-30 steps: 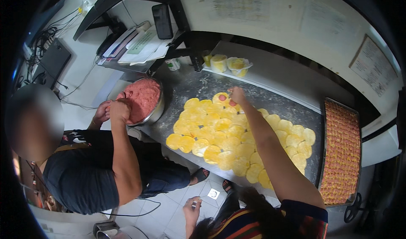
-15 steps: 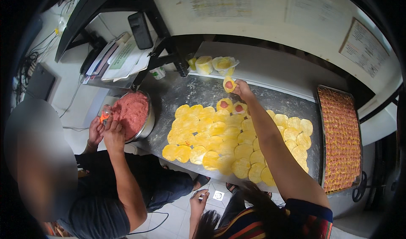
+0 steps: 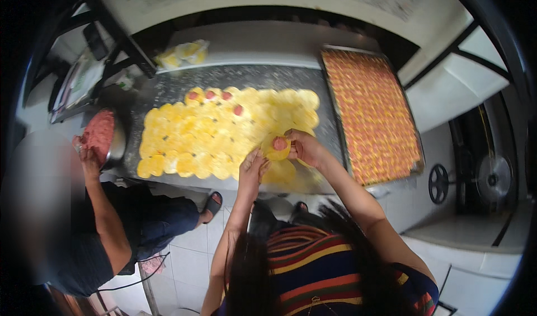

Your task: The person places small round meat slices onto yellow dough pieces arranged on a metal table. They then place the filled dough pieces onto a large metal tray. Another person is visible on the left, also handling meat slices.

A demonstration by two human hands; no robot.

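Note:
A round yellow dough wrapper [image 3: 268,152] with a lump of pink minced meat [image 3: 279,143] on it is held up over the near edge of the worktop. My left hand [image 3: 253,169] pinches its left edge, and my right hand [image 3: 304,148] grips it from the right. Beneath and beyond lie many overlapping yellow wrappers [image 3: 179,137] in a broad sheet. Several in the far rows carry small meat lumps [image 3: 238,110]. What my fingers do behind the wrapper is partly hidden.
At the right stands a large metal tray [image 3: 337,114] packed with rows of meat-filled dough pieces. A co-worker's hand [image 3: 84,151] is at a bowl of minced meat [image 3: 100,134] on the left. Bagged yellow wrappers [image 3: 187,52] sit at the back.
My right hand has come back from the far side with the filled wrapper. My left hand has risen from low down to join it. The view has swung right.

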